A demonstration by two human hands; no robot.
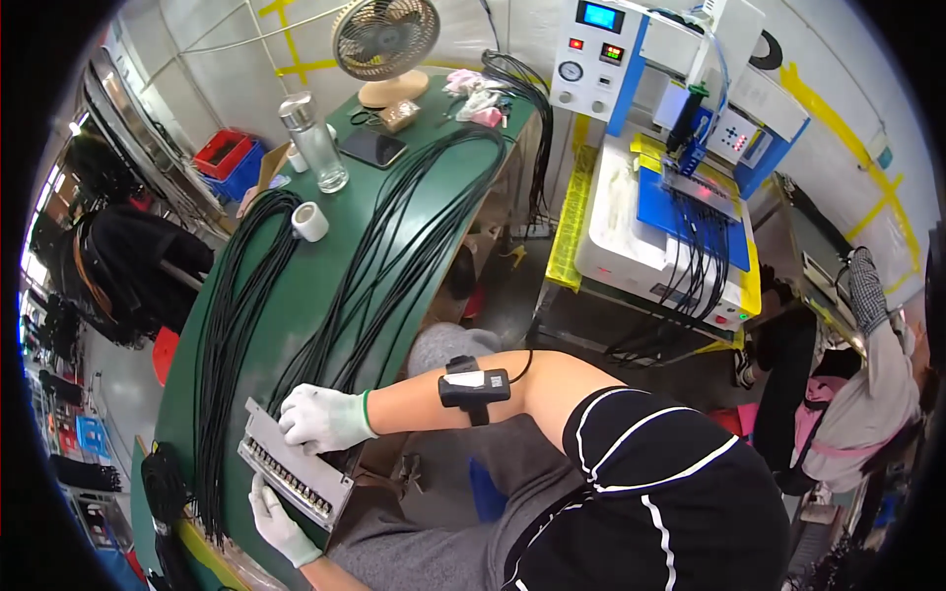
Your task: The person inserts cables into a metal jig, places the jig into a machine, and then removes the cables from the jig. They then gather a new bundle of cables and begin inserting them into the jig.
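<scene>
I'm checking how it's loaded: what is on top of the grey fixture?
A row of small metallic parts runs along the grey fixture. The right hand covers part of its far side; what lies beneath that hand is hidden.

Room: bright, diffuse, cool white
Far left: small blown-out patches at the rim
Green tabletop (313, 271): soft pale sheen
Grey connector fixture (264, 427): glints along its row
Machine stand (540, 320): deep shadow beneath
Fisheye rim: black vignette, straight edges bowed, background details smeared
</scene>
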